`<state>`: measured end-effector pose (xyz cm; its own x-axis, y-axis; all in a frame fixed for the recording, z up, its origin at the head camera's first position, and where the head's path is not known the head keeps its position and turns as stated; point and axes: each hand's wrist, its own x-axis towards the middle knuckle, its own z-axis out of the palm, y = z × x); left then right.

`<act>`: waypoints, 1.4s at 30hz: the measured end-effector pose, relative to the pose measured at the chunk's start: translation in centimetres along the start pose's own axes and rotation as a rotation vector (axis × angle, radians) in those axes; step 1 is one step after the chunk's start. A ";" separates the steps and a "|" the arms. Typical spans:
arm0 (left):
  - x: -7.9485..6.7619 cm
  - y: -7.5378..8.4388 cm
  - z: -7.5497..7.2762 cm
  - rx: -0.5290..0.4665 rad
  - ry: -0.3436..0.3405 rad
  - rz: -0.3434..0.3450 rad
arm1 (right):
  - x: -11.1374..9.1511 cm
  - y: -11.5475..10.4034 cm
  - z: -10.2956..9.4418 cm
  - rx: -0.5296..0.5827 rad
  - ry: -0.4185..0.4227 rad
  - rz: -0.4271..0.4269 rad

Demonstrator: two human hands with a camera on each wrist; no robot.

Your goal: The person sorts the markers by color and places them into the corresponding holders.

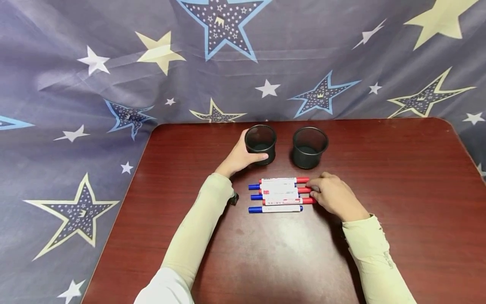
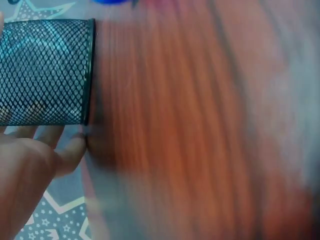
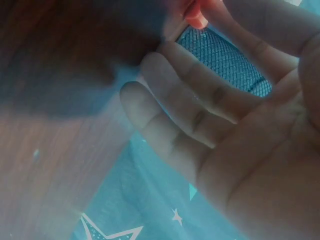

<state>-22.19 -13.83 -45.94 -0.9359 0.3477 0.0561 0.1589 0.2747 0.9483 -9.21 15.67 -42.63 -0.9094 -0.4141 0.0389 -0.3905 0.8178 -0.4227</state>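
Observation:
My left hand (image 1: 243, 157) grips a black mesh pen cup (image 1: 261, 143) at the back of the table, thumb across its front. In the left wrist view, fingers lie along the side of the mesh cup (image 2: 45, 75). Several whiteboard markers lie side by side in front, red caps pointing right and blue caps left. My right hand (image 1: 334, 194) is at their right ends, its thumb and index finger pinching the cap of a middle red marker (image 1: 305, 190). In the right wrist view, the red cap (image 3: 196, 16) shows near the fingertips; the other fingers extend loosely.
A second black mesh cup (image 1: 309, 147) stands to the right of the held one. The nearest marker in the row is a blue marker (image 1: 275, 209). The brown wooden table (image 1: 410, 177) meets a star-patterned cloth (image 1: 303, 55) at its back and left edges.

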 end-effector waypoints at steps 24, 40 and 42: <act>0.0 -0.3 -0.3 -0.070 -0.063 -0.077 | -0.3 -0.1 1.3 -0.120 0.037 0.014; -0.6 -0.1 -0.4 -0.080 -0.038 -0.053 | 0.0 -0.3 1.4 -0.187 0.056 -0.086; -0.6 -0.1 -0.5 -0.079 -0.033 -0.054 | 0.0 -0.3 1.3 -0.180 0.064 -0.108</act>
<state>-21.76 -14.51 -45.88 -0.9313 0.3643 -0.0048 0.0822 0.2229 0.9714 -8.91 14.91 -43.71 -0.8659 -0.4817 0.1349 -0.5002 0.8307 -0.2443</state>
